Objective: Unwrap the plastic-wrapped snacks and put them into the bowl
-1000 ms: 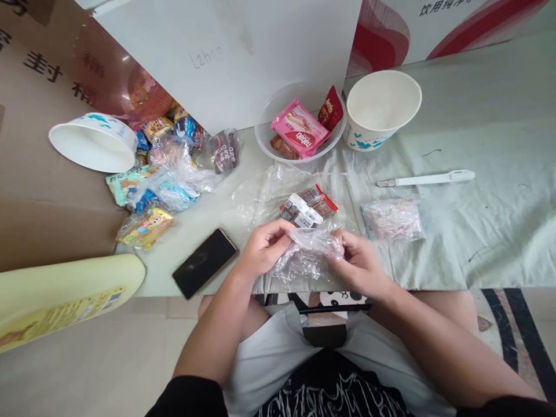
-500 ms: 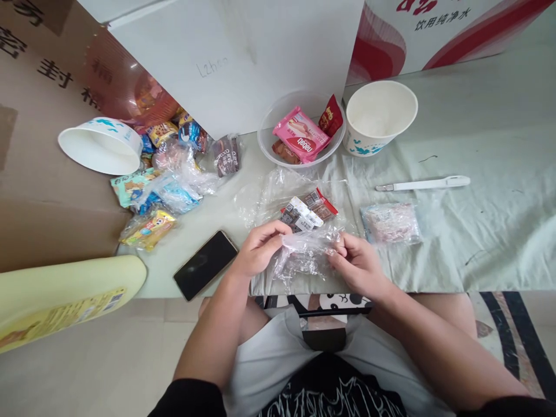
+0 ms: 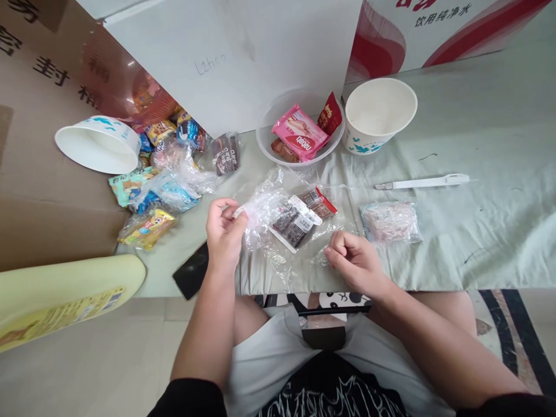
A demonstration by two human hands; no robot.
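The left hand [image 3: 226, 229] has swung out to the person's left since half a second ago, when both hands met over the crumpled clear plastic film [image 3: 263, 208]. Its grip pinches the film, now drawn toward that side and bunched beside the fingertips. The right hand [image 3: 356, 260] stays nearly where it was, near the counter's [image 3: 478, 260] front edge, fingers curled in; I cannot tell whether its grip has hold of the loose film by its fingertips.

With the film pulled aside, the black-and-white packet [image 3: 295, 225] shows far more of itself, lying tilted between the hands, just beside the red-edged packet [image 3: 320, 202]. The left hand and forearm now cover part of the phone [image 3: 191, 269]. The wrapped bundle [image 3: 390, 222] and the white-handled blade [image 3: 421, 182] lie unmoved beyond the right hand.
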